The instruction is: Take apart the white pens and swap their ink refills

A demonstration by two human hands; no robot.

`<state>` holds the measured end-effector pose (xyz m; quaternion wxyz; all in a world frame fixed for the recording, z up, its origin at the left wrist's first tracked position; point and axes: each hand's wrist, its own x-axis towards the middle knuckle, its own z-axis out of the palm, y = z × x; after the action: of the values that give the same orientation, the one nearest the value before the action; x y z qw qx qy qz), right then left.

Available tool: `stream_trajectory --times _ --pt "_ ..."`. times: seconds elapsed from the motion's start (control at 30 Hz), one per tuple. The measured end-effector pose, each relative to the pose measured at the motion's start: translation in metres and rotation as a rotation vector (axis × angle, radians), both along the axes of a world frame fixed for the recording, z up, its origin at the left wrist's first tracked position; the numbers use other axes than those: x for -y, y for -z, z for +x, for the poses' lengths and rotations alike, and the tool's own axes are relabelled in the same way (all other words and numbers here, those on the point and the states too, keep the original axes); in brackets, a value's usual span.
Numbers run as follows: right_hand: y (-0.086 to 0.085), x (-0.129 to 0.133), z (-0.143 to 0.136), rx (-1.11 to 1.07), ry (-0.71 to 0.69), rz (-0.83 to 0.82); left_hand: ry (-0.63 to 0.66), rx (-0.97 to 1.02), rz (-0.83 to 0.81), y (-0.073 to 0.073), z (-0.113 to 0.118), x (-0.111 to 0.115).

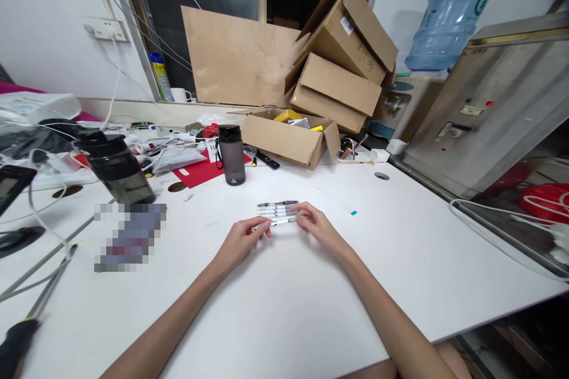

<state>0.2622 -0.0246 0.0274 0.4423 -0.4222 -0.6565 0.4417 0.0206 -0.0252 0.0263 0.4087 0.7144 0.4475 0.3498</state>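
A white pen lies level between my two hands, nearest to me in a small group of pens. My left hand pinches its left end between thumb and fingers. At the pen's right end, the curled fingers of my right hand close on it; the exact contact is partly hidden. Just beyond, several white-and-grey pens lie side by side on the white table. The farthest one is a darker pen.
A dark bottle stands behind the pens, another bottle to the left. Near that is a pixelated patch. An open cardboard box sits at the back, a metal cabinet at right. Cables cross the left side.
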Motion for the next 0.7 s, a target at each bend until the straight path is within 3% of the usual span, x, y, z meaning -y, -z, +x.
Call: stream_trajectory --times 0.17,0.33,0.53,0.7 --pt "-0.0002 0.0008 0.0002 0.031 -0.004 -0.077 0.031 0.022 -0.005 0.0011 0.0005 -0.0005" --pt "-0.0013 0.0008 0.0008 0.024 -0.018 0.007 0.019 0.017 -0.003 -0.0012 0.0009 0.0009" --pt "0.0026 -0.0011 -0.0005 0.024 0.011 -0.105 0.086 0.051 -0.013 0.0001 0.0011 0.0007" --pt "0.0049 -0.0014 0.0002 0.051 -0.016 0.025 0.067 0.055 -0.02 0.0003 0.0024 0.0004"
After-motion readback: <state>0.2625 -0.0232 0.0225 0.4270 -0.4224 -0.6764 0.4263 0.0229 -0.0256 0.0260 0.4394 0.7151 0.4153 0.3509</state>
